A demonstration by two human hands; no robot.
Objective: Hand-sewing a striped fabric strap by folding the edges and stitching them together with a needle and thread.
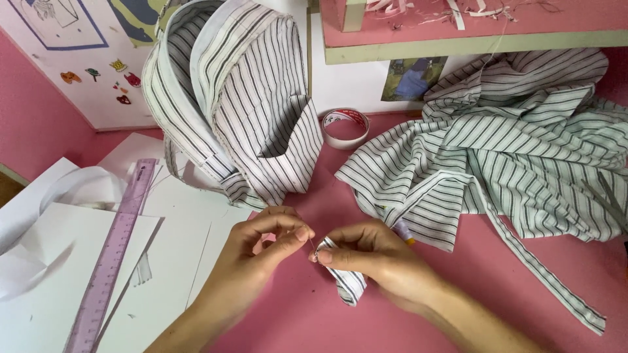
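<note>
Right hand [366, 252] pinches a striped fabric strip [347, 278]; left hand [271, 238] pinches perhaps a needle; red-white tape roll [345, 127] at twelve o'clock.

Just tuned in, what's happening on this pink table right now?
A person is working a small piece of striped fabric with both hands over the pink table. The right hand pinches the folded strip, while the left hand pinches something very fine right beside it, possibly a needle or thread; too small to tell. A striped fabric backpack stands behind, a tape roll next to it, loose striped cloth to the right, and a purple ruler on white paper sheets to the left.
</note>
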